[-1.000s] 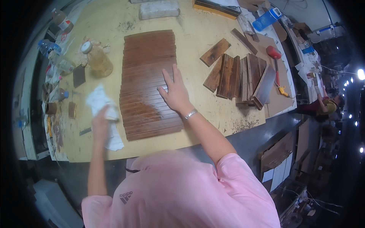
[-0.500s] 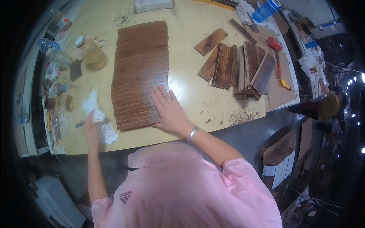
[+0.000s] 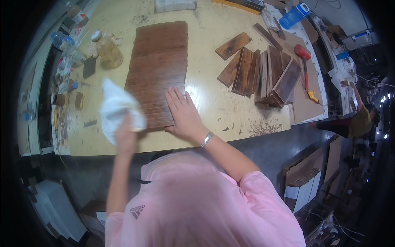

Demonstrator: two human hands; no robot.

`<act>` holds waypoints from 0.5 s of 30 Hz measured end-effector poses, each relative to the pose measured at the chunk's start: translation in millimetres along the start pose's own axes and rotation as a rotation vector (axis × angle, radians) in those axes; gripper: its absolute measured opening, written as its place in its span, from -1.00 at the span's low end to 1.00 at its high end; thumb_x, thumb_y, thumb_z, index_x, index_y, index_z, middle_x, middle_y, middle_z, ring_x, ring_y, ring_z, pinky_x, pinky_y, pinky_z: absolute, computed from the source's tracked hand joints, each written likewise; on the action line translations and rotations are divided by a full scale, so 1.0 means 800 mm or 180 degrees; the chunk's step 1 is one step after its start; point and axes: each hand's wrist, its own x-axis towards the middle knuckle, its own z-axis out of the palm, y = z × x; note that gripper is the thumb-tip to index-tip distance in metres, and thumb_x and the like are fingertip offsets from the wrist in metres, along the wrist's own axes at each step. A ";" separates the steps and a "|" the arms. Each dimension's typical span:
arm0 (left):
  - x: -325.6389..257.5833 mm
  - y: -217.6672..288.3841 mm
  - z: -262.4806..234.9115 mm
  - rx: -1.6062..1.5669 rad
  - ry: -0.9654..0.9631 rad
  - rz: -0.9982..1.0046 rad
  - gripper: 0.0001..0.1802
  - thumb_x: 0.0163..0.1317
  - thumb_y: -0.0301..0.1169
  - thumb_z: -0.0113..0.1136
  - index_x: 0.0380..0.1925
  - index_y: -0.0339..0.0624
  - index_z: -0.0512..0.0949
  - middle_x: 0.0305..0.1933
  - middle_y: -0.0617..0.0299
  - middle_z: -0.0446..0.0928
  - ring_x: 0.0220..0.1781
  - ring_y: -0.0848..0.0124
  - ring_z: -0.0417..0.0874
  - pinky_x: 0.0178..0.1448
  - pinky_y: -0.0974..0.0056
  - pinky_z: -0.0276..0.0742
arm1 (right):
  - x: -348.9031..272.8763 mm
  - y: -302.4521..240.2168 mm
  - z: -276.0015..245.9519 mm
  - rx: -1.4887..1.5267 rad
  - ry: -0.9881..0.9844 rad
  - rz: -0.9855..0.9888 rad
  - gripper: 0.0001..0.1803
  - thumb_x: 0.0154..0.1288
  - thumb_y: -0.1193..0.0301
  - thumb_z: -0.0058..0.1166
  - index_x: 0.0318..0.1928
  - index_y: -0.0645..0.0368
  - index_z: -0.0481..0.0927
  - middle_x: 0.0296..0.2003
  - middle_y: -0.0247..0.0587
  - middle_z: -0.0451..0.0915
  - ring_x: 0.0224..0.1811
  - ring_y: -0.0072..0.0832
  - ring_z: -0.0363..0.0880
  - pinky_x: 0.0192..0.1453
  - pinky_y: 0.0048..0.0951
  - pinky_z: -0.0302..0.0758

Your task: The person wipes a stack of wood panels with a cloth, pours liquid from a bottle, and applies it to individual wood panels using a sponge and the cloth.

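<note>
In the head view, the slats (image 3: 158, 53) lie side by side on the table (image 3: 203, 61), forming a brown panel whose long axis runs away from the person, while each slat lies crosswise. The left hand (image 3: 126, 136) grips a white cloth (image 3: 114, 99) bunched in its fingers, at the panel's near left corner; the cloth overlaps the left edge in this view, though blur makes it hard to tell whether it touches the wood. From that grip the panel lies to the right and ahead, so the left hand is nearest its left edge. The right hand (image 3: 185, 117) holds nothing visible; it rests with fingers outstretched on the near right corner, its fingers pointing up along the right edge. The panel's near end sits close to the table's front edge. Pale tabletop shows between the panel and the pile of blocks (image 3: 247, 72) on the right, and a narrower band on the left, up to the jar (image 3: 111, 54) and a dark pad (image 3: 89, 68). A mallet (image 3: 303, 51) lies beyond the blocks.
</note>
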 end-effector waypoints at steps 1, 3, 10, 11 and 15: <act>0.001 0.046 0.021 0.0132 -0.0597 0.0544 -0.59 0.25 -0.55 0.00 0.08 -0.33 0.61 0.11 -0.07 0.63 0.21 0.05 0.61 0.36 0.01 0.42 | 0.000 0.003 0.008 -0.0089 0.0112 -0.0041 0.25 -0.12 0.05 0.51 0.45 0.41 0.08 0.50 0.16 0.03 0.59 -0.02 -0.05 0.61 0.00 -0.05; 0.001 0.063 0.033 0.0468 -0.0869 0.1383 -0.61 0.19 -0.56 0.04 0.02 -0.26 0.64 0.08 -0.01 0.65 0.19 0.04 0.62 0.34 0.00 0.44 | 0.006 0.010 0.014 -0.0281 0.0355 -0.0178 0.22 -0.09 0.04 0.48 0.45 0.42 0.10 0.51 0.15 0.02 0.59 -0.04 -0.07 0.62 -0.03 -0.05; 0.024 -0.043 -0.057 -0.0793 -0.0344 -0.0487 -0.54 0.33 -0.59 -0.03 0.24 -0.36 0.48 0.30 -0.10 0.51 0.31 0.04 0.53 0.45 0.12 0.35 | -0.006 0.011 -0.008 0.0144 0.0114 0.0227 0.31 -0.14 0.04 0.53 0.46 0.45 0.01 0.49 0.27 -0.02 0.57 0.09 -0.07 0.60 0.04 -0.02; 0.029 -0.021 -0.038 -0.0380 -0.0419 -0.0084 -0.52 0.30 -0.57 0.00 0.25 -0.32 0.49 0.31 -0.05 0.50 0.34 0.03 0.50 0.48 0.08 0.29 | -0.008 0.012 -0.008 0.0244 0.0129 0.0291 0.32 -0.15 0.05 0.54 0.46 0.46 -0.01 0.49 0.30 -0.04 0.56 0.12 -0.07 0.59 0.02 -0.01; 0.063 0.100 0.045 0.1109 -0.1704 0.0804 -0.36 0.23 -0.38 0.09 0.37 -0.10 0.38 0.48 0.21 0.33 0.48 0.00 0.30 0.52 -0.17 0.06 | -0.016 0.032 0.010 0.0692 0.0357 0.0369 0.37 -0.20 0.10 0.58 0.46 0.50 -0.05 0.50 0.36 -0.11 0.54 0.17 -0.04 0.59 -0.05 0.04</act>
